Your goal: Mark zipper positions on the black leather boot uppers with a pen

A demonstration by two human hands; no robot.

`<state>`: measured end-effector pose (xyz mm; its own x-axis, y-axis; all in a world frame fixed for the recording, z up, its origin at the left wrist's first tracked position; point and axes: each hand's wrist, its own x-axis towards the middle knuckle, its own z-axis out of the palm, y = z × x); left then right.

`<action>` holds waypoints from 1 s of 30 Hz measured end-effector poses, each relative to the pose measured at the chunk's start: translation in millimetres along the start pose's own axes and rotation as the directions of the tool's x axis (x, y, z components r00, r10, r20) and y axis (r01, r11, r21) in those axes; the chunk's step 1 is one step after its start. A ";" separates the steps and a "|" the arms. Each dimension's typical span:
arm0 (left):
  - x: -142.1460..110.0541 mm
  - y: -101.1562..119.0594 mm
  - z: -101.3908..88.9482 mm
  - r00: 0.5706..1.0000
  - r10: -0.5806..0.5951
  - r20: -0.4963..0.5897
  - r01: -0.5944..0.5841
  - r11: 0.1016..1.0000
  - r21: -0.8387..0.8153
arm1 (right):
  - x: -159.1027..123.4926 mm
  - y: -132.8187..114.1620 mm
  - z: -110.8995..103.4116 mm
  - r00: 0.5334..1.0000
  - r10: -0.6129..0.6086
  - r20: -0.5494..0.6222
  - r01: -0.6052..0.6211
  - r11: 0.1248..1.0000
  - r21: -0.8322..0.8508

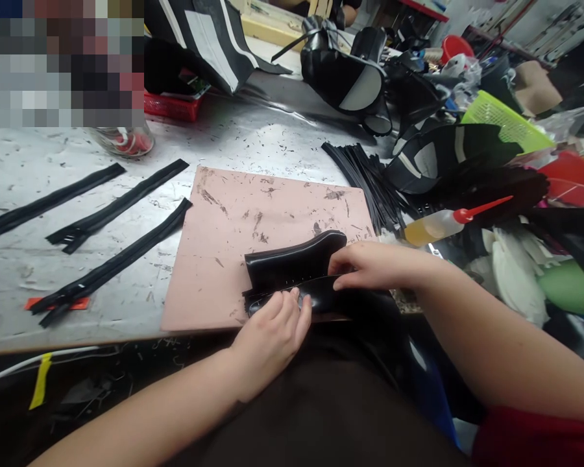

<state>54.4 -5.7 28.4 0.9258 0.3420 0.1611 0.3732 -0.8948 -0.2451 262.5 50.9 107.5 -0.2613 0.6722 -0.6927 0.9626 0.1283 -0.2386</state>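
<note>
A glossy black leather piece, shaped like a boot upper, lies on a pink board at the front edge of the table. A lower part of it, with a zipper-like edge at its left end, folds toward me. My left hand is closed with its fingertips pressed on this lower part. At the right end, my right hand pinches the leather between thumb and bent fingers. Part of the leather drapes off the table toward my lap. Whatever lies under my left fingers is hidden.
Black zippers lie apart on the left of the table. Right of the board is a bundle of black strips, beside a bottle with a red nozzle. Black leather uppers, a red tray and a green basket stand behind.
</note>
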 end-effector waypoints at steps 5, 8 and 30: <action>-2.9 -0.1 2.3 1.000 -0.010 -0.029 0.009 0.999 -0.049 | 5.3 1.1 4.9 0.999 -0.035 0.004 0.035 0.994 -0.103; -4.1 -2.9 1.5 1.000 -0.008 -0.005 0.007 0.996 -0.087 | 6.5 -2.3 12.4 0.998 -0.051 0.021 0.054 0.987 -0.150; 37.1 1.2 -3.3 0.985 0.104 0.140 -0.099 0.994 -0.040 | 7.4 1.7 19.7 0.989 -0.008 -0.145 -0.034 0.958 -0.284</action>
<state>89.0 4.9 37.3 0.9588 0.2840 -0.0005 0.2768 -0.9350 -0.2215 260.8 41.8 88.5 -0.2554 0.7698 -0.5850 0.9517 0.3068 -0.0119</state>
